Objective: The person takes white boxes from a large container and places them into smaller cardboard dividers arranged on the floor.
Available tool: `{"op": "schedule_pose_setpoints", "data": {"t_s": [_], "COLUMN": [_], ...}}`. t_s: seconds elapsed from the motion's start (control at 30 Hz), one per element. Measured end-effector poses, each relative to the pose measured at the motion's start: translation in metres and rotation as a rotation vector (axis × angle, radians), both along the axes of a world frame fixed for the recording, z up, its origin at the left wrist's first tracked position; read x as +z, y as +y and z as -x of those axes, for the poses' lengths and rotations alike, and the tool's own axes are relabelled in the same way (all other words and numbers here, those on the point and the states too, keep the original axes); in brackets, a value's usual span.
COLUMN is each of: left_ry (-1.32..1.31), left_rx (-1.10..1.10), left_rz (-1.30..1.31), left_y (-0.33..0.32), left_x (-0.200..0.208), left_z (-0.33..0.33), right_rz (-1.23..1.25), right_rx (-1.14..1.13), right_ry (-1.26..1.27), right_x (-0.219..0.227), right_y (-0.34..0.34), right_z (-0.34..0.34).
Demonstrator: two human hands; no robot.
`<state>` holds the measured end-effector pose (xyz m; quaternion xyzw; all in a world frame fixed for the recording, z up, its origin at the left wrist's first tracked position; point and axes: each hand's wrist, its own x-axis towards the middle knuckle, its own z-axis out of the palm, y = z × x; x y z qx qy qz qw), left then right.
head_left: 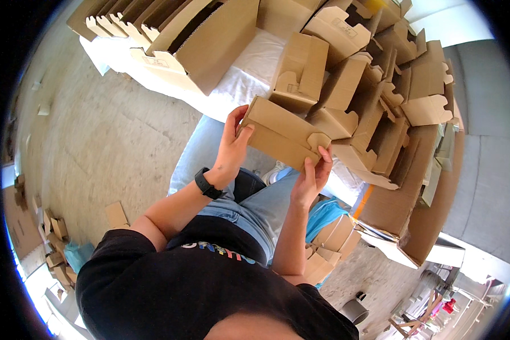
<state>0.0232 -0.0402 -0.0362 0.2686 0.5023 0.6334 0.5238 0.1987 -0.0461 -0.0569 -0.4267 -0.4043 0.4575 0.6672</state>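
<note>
A small brown cardboard box (280,132) is held over my lap, tilted, with its long side across me. My left hand (233,139) grips its left end, the thumb on the near face and fingers behind the edge. At the right end my right hand (316,173) pinches the box beside a rounded tab (318,141). Just beyond it, on the white-covered table, stands another cardboard box (301,71) with a similar tab.
Several open cardboard boxes (368,122) are piled at the right inside a large carton (388,212). Flat cardboard pieces (136,22) stand in a carton (218,51) at the far left. More boxes (330,241) and a blue bag (327,218) lie low by my right arm.
</note>
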Motion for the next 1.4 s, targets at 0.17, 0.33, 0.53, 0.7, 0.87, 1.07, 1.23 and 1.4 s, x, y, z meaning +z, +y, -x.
{"op": "schedule_pose_setpoints", "data": {"t_s": [0.17,0.33,0.53,0.7,0.87,1.07,1.23,1.4], "left_ry": [-0.031,0.223,0.934,0.971,0.921,0.605,0.121,0.033], "left_rx": [-0.097,-0.279,-0.630,-0.629,-0.646,-0.658,-0.461,0.021], "left_rz": [-0.010,-0.213,-0.414,-0.456,-0.433,-0.272,-0.371,-0.345], "left_y": [0.001,0.004,0.028,0.037,0.034,0.001,-0.020,-0.019], "left_x": [-0.002,0.003,0.022,0.016,0.022,0.033,0.036,0.065], "left_z": [0.010,0.033,0.073,0.077,0.083,0.115,0.133,0.094], "right_rz": [-0.039,-0.023,-0.040,-0.013,-0.094,-0.036,0.092,0.091], "right_rx": [0.033,0.032,0.053,0.079,0.102,0.094,0.107,0.121], "right_ry": [0.107,0.136,0.140,0.250,0.235,0.317,0.310,0.160], "right_x": [0.004,0.003,-0.005,-0.004,-0.009,-0.021,-0.033,-0.061], "right_y": [-0.001,0.000,0.001,0.000,-0.001,-0.002,0.003,0.014], "right_z": [0.000,-0.002,-0.010,-0.008,-0.013,-0.027,-0.028,-0.019]}}
